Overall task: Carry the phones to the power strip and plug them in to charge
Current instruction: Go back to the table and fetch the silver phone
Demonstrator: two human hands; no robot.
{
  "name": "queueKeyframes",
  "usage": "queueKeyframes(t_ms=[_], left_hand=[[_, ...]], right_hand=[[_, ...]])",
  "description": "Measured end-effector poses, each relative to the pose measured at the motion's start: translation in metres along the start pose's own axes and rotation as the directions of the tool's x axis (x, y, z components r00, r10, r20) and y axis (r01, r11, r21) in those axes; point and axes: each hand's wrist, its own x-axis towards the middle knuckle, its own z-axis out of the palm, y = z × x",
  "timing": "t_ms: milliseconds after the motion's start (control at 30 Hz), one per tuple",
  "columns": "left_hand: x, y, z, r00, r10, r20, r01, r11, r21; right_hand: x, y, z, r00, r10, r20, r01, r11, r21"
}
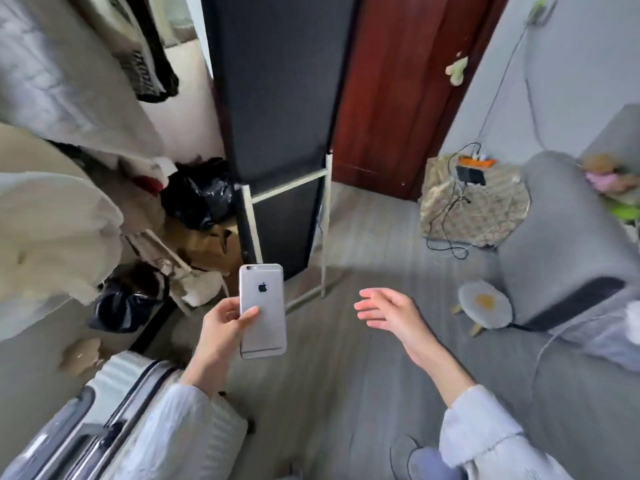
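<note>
My left hand [221, 327] grips a silver phone [263, 306] by its lower left edge, back side up and upright in front of me. My right hand [388, 311] hovers to the right of the phone, fingers spread and holding nothing. Far off at the right, an orange power strip [476, 162] lies on a small patterned table [491, 216] beside the wall. A dark phone [470, 175] rests just in front of the strip, with black cables trailing off the table to the floor.
A black standing mirror frame [277, 98] with white legs stands ahead, a red-brown door [408, 91] behind it. A grey sofa [561, 237] and a small round stool [485, 306] sit at right. A white suitcase [86, 420], black bags and hanging clothes crowd the left.
</note>
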Motion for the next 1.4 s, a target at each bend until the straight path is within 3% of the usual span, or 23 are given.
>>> queueKeyframes(t_ms=[433, 767, 900, 1400], left_hand=[[0.197, 0.059, 0.263, 0.911, -0.062, 0.407, -0.011, 0.985, 0.174], [0.329, 0.113, 0.483, 0.890, -0.140, 0.434, 0.040, 0.972, 0.230], [0.382, 0.127, 0.555, 0.881, -0.183, 0.436, 0.076, 0.965, 0.251], [0.631, 0.197, 0.838, 0.839, -0.219, 0.498, 0.060, 0.947, 0.317]], right_hand=[[0.172, -0.014, -0.176, 0.933, 0.128, -0.335, -0.056, 0.975, 0.215], [0.350, -0.059, -0.362, 0.888, 0.185, -0.422, -0.063, 0.956, 0.285], [0.413, -0.069, -0.417, 0.896, 0.206, -0.392, -0.100, 0.957, 0.274], [0.689, -0.135, -0.618, 0.808, 0.281, -0.518, -0.154, 0.949, 0.275]])
